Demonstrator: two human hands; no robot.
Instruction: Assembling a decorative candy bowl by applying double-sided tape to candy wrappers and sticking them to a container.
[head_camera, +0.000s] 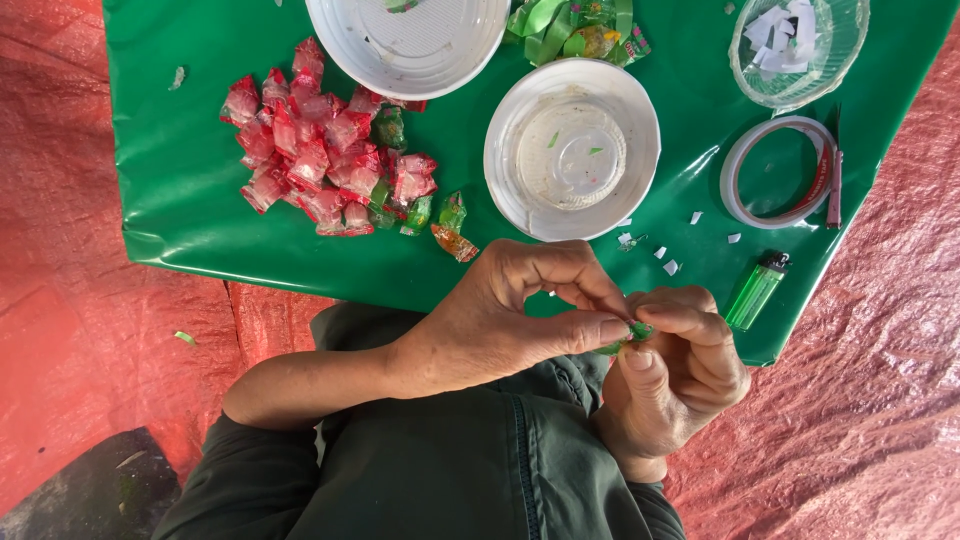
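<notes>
while both thumbs meet, the left hand (520, 310) and right hand (680, 365) pinch one small green wrapper piece (636, 331) between them; red candies (320, 150) lie beyond the left hand

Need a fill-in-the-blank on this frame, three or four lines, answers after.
1. Both hands, the left hand and the right hand, pinch a small ____ wrapper.
2. The pile of wrapped candies is mostly ____.
3. The lighter lies on the green sheet just below the roll of ____.
4. The white bowl nearest the hands is almost ____.

Missing words: green; red; tape; empty
</notes>
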